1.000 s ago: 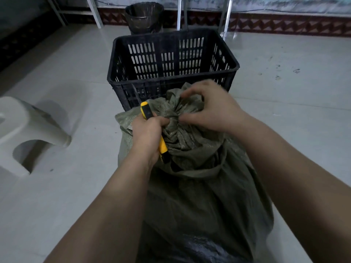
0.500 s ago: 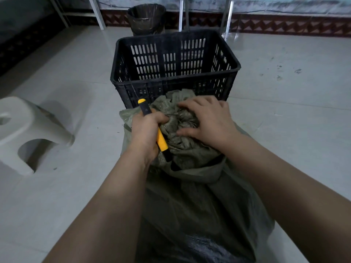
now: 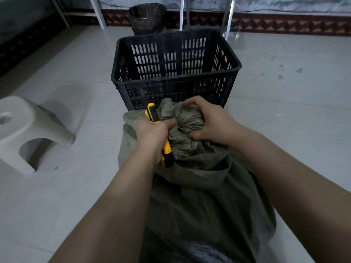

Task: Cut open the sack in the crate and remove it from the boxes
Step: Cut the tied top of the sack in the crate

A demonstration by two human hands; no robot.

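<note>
Floor tiles (image 3: 76, 196) carry our sack (image 3: 199, 186) just before the crate (image 3: 174, 86). Our right hand (image 3: 210, 120) has dropped to clamp its tied neck (image 3: 187, 121), and our left hand (image 3: 152, 137) grips the knife (image 3: 152, 113) there, so cutting looks imminent.

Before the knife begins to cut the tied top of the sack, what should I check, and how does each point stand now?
1. Left hand grips the yellow and black utility knife round its handle: ok.
2. Right hand holds the bunched neck of the grey-green woven sack steady: ok.
3. Blade is out and points away from the body: cannot tell, since it is lost against the black slotted plastic crate.
4. Right hand is clear of the cutting line: not ok, it sits close beside the knife at the neck.
5. Neck is exposed for the cut: ok, the tied part shows between the hands.
</note>
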